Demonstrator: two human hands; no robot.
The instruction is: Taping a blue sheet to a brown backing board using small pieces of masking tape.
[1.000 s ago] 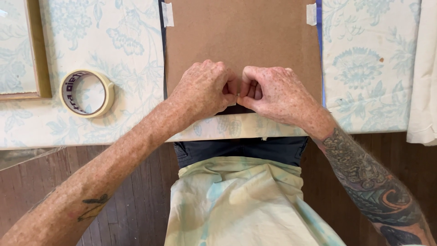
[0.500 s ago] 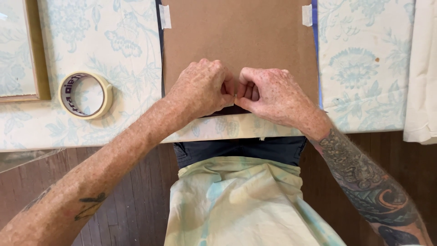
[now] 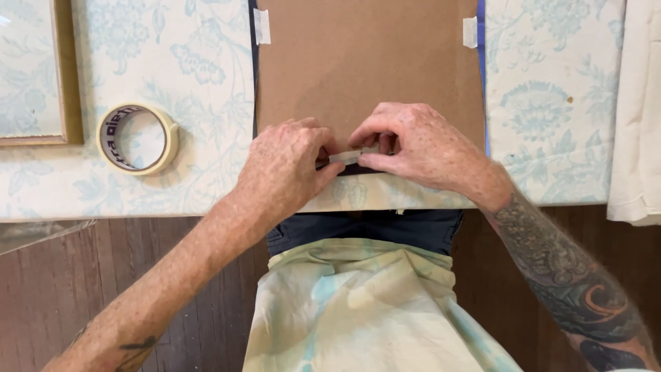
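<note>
A short strip of pale masking tape (image 3: 344,158) sits at the near edge of a brown backing board (image 3: 365,62), at the centre of my view. My left hand (image 3: 286,169) is curled closed, pinching the strip's left end between thumb and fingertips. My right hand (image 3: 420,148) is also curled, thumb and forefinger closed on the strip's right end.

The board lies on a table covered in pale blue floral cloth (image 3: 193,83). Two small tape tabs hold its far corners, one at 11 o'clock (image 3: 261,26), one at 1 o'clock (image 3: 470,32). A blue edge (image 3: 483,83) shows along the board's right side. At 9 o'clock, well apart from my hands, lies a roll of masking tape (image 3: 136,138); beyond it, at the left margin, a wooden picture frame (image 3: 67,76). Folded cream fabric (image 3: 637,110) lies at 3 o'clock. My knuckles hide most of the strip.

Compared with half a second ago, my hands have drawn slightly apart, and the strip now shows between them.
</note>
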